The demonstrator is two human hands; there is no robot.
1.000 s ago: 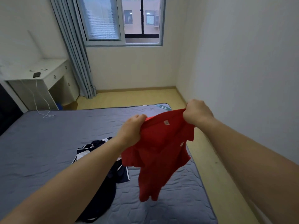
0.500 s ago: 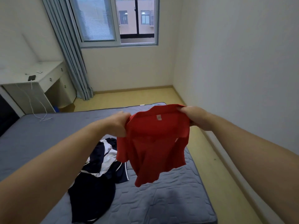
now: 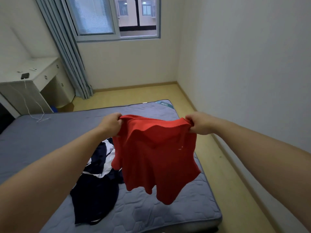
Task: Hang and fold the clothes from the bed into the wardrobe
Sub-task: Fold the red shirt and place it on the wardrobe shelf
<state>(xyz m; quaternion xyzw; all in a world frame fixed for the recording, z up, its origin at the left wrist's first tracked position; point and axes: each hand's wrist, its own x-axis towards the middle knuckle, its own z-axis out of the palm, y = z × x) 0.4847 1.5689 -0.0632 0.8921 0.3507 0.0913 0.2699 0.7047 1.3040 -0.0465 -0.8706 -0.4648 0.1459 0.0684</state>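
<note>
Nearest me, at seven o'clock from the shirt, a navy-and-white garment [image 3: 96,179] lies crumpled on the grey quilted mattress [image 3: 50,140], waiting its turn. Above it the red collared shirt [image 3: 156,158] hangs free in the air over the mattress's right side. The left hand [image 3: 111,124] grips it at ten o'clock and the right hand [image 3: 199,123] at two, each with its fingers curled tight round a bunch of shoulder cloth.

The collar sags between them, and the hem hangs lopsided, lower at five o'clock. I'd say the thing to do is draw the hands apart until the shoulder line goes taut, then shake once so the sleeves fall clear. After that it could be laid on bare mattress at nine o'clock or carried off (no wardrobe or hanger is in sight from here).

Beyond, a white desk [image 3: 42,73] stands at ten o'clock, the blue-grey curtain [image 3: 67,52] at eleven and the window [image 3: 117,17] at twelve.
</note>
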